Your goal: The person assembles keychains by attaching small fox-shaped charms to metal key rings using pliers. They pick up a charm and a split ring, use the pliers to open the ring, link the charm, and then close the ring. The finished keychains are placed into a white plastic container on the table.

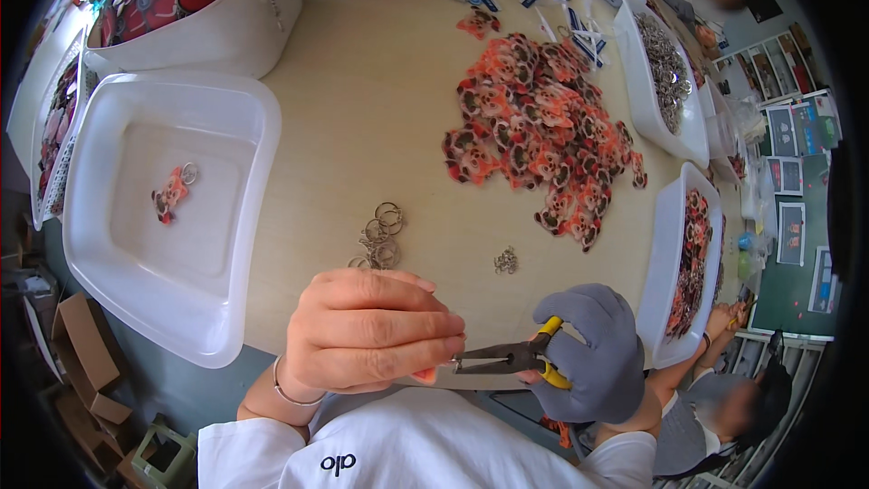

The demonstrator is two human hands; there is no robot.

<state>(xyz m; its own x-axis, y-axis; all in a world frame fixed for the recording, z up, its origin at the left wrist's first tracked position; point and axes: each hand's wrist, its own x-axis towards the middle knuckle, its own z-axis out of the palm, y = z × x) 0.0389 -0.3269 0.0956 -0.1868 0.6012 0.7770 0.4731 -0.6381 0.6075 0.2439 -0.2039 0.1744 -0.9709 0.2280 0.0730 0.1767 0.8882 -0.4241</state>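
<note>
A pale tabletop (362,118) spans the workroom, with bins along both sides. Near its front edge, an orange piece (424,375) shows beneath the left grip (367,330), most of it hidden by the fingers. That grip is pinched closed on it, thumb against fingertips. It probably weighs little and feels thin and smooth, so a pinch on its flat faces near the rim seems best; squeezing hard could mark the surface.

Just beside those fingertips are the pliers (507,359), steel and stiff, with yellow handles that look easy to hold. The right grip (588,353), in a grey glove, is wrapped round these handles; the plier jaws look slightly parted, but whether they hold anything is too small to tell.

Beyond the left fingers lie metal rings (385,226), springy and likely slippery, best taken by the rim. The tiny metal fittings (506,260) look fiddly, suited to plier tips. Farther out are a heap of flat charms (534,118) and, at left, a white tray (256,163) holding one ringed charm (170,195).
</note>
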